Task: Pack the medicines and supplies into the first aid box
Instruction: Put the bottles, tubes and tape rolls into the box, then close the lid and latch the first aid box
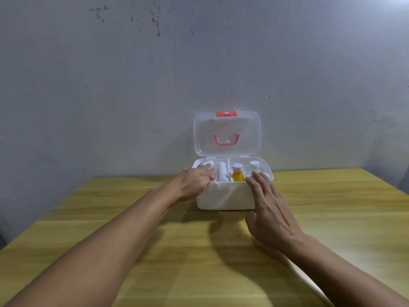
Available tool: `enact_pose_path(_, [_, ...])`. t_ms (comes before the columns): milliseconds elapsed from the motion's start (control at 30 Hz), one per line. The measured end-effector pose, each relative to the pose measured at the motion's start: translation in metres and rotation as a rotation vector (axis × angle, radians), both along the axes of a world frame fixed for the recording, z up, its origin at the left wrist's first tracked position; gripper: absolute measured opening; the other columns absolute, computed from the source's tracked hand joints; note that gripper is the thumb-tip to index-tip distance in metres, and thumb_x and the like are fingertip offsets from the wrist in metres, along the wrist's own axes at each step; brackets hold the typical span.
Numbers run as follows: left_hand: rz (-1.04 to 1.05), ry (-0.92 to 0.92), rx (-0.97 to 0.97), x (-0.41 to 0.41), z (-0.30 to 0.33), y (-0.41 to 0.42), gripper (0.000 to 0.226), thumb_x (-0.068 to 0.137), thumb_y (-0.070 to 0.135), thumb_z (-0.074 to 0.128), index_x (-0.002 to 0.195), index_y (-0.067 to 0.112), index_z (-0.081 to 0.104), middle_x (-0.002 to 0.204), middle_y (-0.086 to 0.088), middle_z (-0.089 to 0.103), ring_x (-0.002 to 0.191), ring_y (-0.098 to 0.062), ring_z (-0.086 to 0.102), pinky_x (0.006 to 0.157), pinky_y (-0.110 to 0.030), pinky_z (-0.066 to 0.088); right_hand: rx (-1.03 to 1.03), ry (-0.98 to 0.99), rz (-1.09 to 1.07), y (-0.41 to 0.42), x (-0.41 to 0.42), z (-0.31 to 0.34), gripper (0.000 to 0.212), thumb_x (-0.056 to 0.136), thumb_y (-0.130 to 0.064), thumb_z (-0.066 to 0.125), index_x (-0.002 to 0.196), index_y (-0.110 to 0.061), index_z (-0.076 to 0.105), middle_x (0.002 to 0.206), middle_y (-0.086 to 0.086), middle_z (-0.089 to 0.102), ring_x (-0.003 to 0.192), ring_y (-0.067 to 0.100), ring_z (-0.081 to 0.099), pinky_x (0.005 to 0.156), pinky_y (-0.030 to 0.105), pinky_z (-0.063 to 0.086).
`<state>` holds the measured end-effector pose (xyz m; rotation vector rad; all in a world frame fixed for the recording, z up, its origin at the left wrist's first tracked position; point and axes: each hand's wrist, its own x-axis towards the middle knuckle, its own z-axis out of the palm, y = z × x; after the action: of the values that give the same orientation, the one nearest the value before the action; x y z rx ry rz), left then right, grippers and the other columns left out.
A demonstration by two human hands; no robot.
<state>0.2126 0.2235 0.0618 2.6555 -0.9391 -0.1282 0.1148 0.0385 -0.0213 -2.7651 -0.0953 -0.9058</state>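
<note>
A white first aid box [225,197] stands at the far side of the table, its clear lid [227,132] raised against the wall, showing a pink handle and a red latch. Inside stand a yellow bottle [238,173] with a white cap, a white bottle [254,166], a white tube [222,170] and a white roll [207,163] at the left end. My left hand [193,182] rests over the box's left rim, fingertips touching the white roll. My right hand [269,209] hovers at the box's right front, fingers spread and holding nothing.
The yellow wooden table [332,207] stretches out on all sides of the box. A grey stained wall [132,85] rises right behind the lid. A pale curved object [309,282] shows under my right forearm.
</note>
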Motion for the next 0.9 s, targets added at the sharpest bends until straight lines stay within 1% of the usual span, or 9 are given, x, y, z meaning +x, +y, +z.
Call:
enact_pose_path(67, [-0.017,-0.022,0.049,-0.003,-0.007,0.004,0.053,0.092,0.026,0.022,0.135,0.005,0.046,0.153,-0.006,0.032,0.146,-0.019,0.017,0.115,-0.049,0.018,0.006,-0.020,-0.034,0.004,-0.001,0.003,0.079,0.064,-0.012,0.058,0.139,-0.010,0.034,0.151,0.015,0.034,0.142,0.033,0.026,0.113,0.054,0.028])
enact_pose_path(167, [0.042,-0.082,-0.151,0.002,-0.013,0.005,0.044,0.098,0.020,0.030,0.140,0.012,0.040,0.158,0.001,0.021,0.146,-0.013,0.014,0.117,-0.049,0.006,0.028,-0.079,-0.055,0.008,0.005,0.020,0.073,0.063,-0.010,0.062,0.133,-0.011,0.041,0.146,0.014,0.040,0.138,0.034,0.031,0.110,0.056,0.027])
enact_pose_path(233, [0.102,-0.142,-0.267,0.005,-0.015,0.003,0.043,0.097,0.024,0.032,0.138,0.013,0.040,0.156,0.001,0.028,0.146,-0.015,0.015,0.116,-0.051,0.005,0.046,-0.122,-0.037,0.009,0.018,0.040,0.067,0.066,-0.008,0.062,0.131,-0.008,0.043,0.142,0.016,0.044,0.132,0.036,0.038,0.107,0.054,0.033])
enact_pose_path(300, [0.157,-0.197,-0.289,0.014,-0.018,0.000,0.042,0.096,0.035,0.031,0.130,0.013,0.043,0.150,-0.001,0.035,0.145,-0.019,0.017,0.116,-0.053,0.008,0.085,-0.134,-0.017,0.008,0.038,0.062,0.062,0.072,-0.006,0.059,0.131,-0.007,0.043,0.141,0.016,0.045,0.127,0.034,0.042,0.104,0.047,0.036])
enact_pose_path(367, [0.226,-0.195,-0.227,0.023,-0.020,-0.004,0.061,0.095,0.051,0.026,0.141,0.012,0.031,0.158,-0.002,0.020,0.147,-0.019,0.008,0.117,-0.052,0.004,0.119,-0.102,-0.011,0.005,0.064,0.085,0.057,0.078,-0.007,0.055,0.133,-0.009,0.042,0.141,0.013,0.046,0.125,0.031,0.044,0.102,0.042,0.036])
enact_pose_path(433, [0.254,-0.176,-0.115,0.030,-0.025,-0.010,0.083,0.088,0.067,0.018,0.149,0.011,0.013,0.161,-0.005,0.004,0.148,-0.019,-0.002,0.118,-0.049,-0.002,0.108,-0.068,-0.034,-0.001,0.091,0.103,0.052,0.083,-0.009,0.053,0.134,-0.010,0.041,0.139,0.013,0.048,0.122,0.030,0.046,0.100,0.043,0.040])
enact_pose_path(600, [0.277,-0.126,-0.015,0.031,-0.034,-0.018,0.104,0.076,0.079,0.009,0.149,0.007,-0.006,0.159,-0.013,-0.012,0.146,-0.023,-0.012,0.119,-0.041,-0.004,-0.008,-0.079,-0.095,-0.016,0.147,0.136,0.050,0.086,-0.014,0.055,0.134,-0.008,0.041,0.138,0.014,0.049,0.124,0.033,0.044,0.102,0.046,0.041])
enact_pose_path(733, [0.281,-0.104,-0.006,0.027,-0.032,-0.018,0.112,0.066,0.083,0.003,0.148,0.007,-0.007,0.158,-0.012,-0.014,0.146,-0.022,-0.015,0.115,-0.038,-0.008,-0.086,-0.032,-0.160,-0.023,0.173,0.146,0.048,0.089,-0.019,0.056,0.135,-0.011,0.043,0.138,0.011,0.049,0.124,0.032,0.042,0.098,0.045,0.039])
enact_pose_path(900, [0.285,-0.102,0.006,0.025,-0.029,-0.018,0.111,0.070,0.083,0.007,0.149,0.005,-0.002,0.159,-0.013,-0.007,0.147,-0.023,-0.012,0.118,-0.040,-0.003,-0.150,-0.099,-0.207,-0.024,0.185,0.155,0.033,0.092,-0.024,0.056,0.123,-0.011,0.057,0.124,0.016,0.052,0.112,0.034,0.046,0.088,0.045,0.042])
